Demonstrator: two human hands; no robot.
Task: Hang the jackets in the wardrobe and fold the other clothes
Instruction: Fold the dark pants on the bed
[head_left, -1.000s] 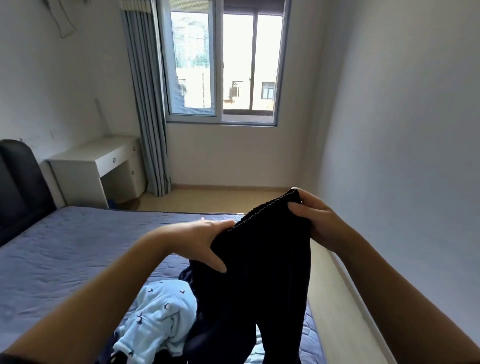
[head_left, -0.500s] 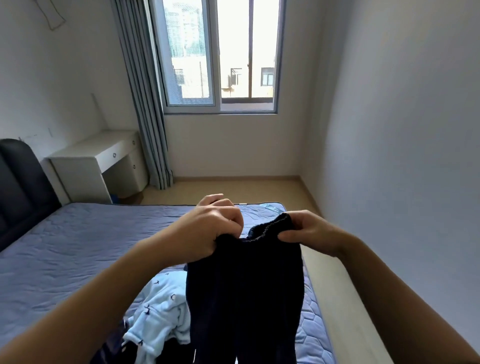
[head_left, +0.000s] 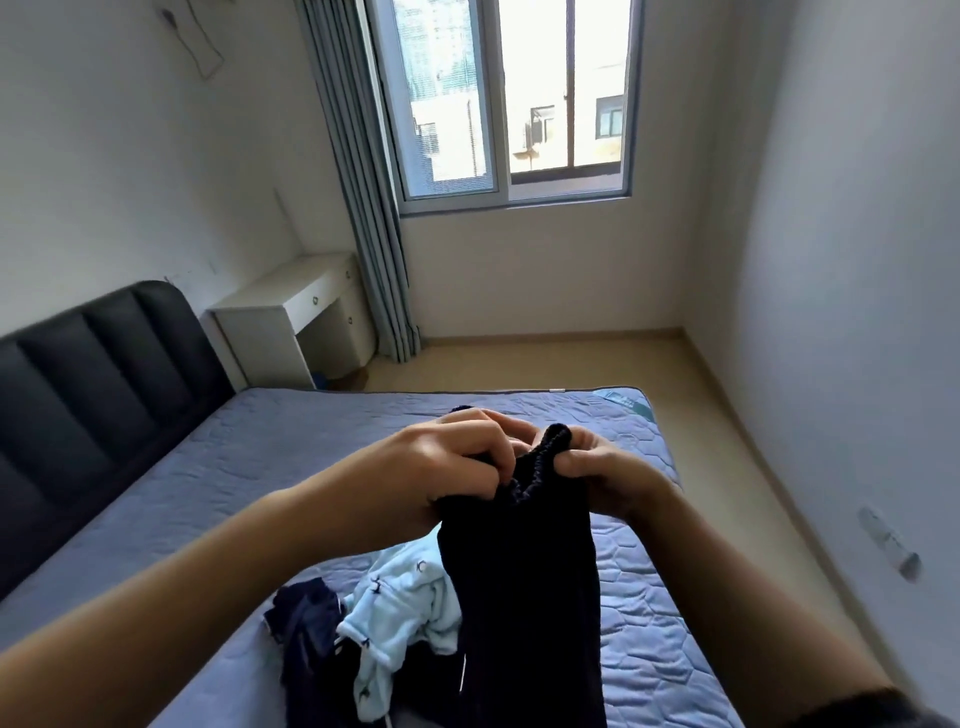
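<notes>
A pair of dark navy trousers (head_left: 524, 582) hangs in front of me over the bed. My left hand (head_left: 457, 467) grips the gathered elastic waistband from the left, fingers curled over it. My right hand (head_left: 597, 475) pinches the same waistband from the right, thumb on top. The two hands are close together, almost touching. Below them on the bed lie a light blue patterned garment (head_left: 395, 613) and a crumpled dark navy garment (head_left: 306, 629). The trousers' lower part runs out of view at the bottom edge.
The bed (head_left: 260, 467) has a blue quilted cover and a dark padded headboard (head_left: 93, 374) at left. A white desk (head_left: 296, 322) and grey curtain (head_left: 374, 249) stand by the window. Bare floor (head_left: 717, 447) runs between bed and right wall.
My hands have come together, bunching the waistband between them and lowering it slightly. The view has tilted down, showing more of the bed and the clothes pile.
</notes>
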